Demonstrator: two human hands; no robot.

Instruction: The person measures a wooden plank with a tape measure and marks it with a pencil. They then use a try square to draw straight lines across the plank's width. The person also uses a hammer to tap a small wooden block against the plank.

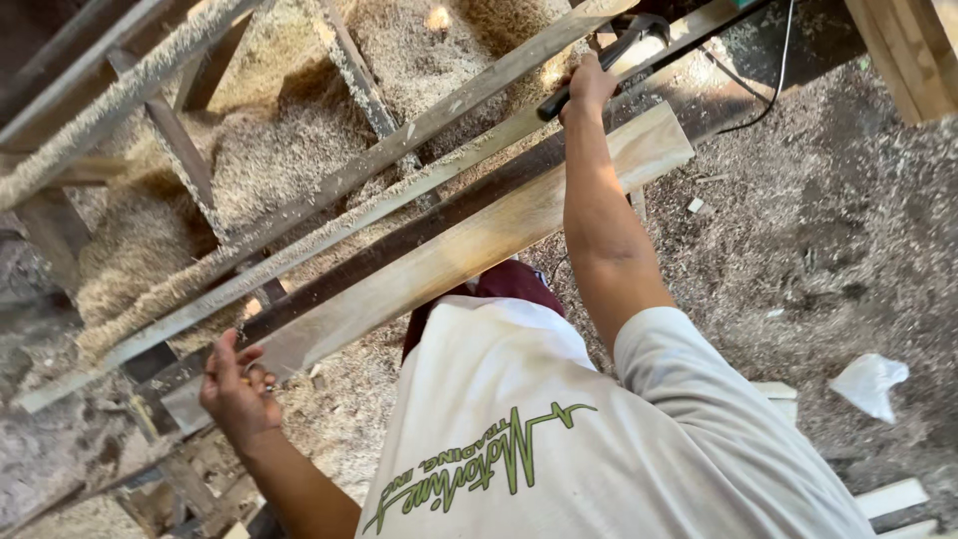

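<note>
A long pale wooden plank (469, 240) lies slantwise on a sawdust-covered wooden bench frame (329, 235). My left hand (235, 389) grips the plank's near end at the lower left, fingers curled round its edge. My right hand (589, 85) reaches along the plank to its far end and is closed on the black handle (609, 60) of a tool resting on the frame. The rest of the tool is mostly hidden. My white T-shirt (559, 439) fills the bottom middle.
Heaps of sawdust (279, 140) lie under and behind the frame rails. A black cable (780, 60) runs off at the top right beside a wooden post (908, 50). A crumpled white bag (868, 384) and pale offcuts (888, 496) lie on the shavings-strewn floor at right.
</note>
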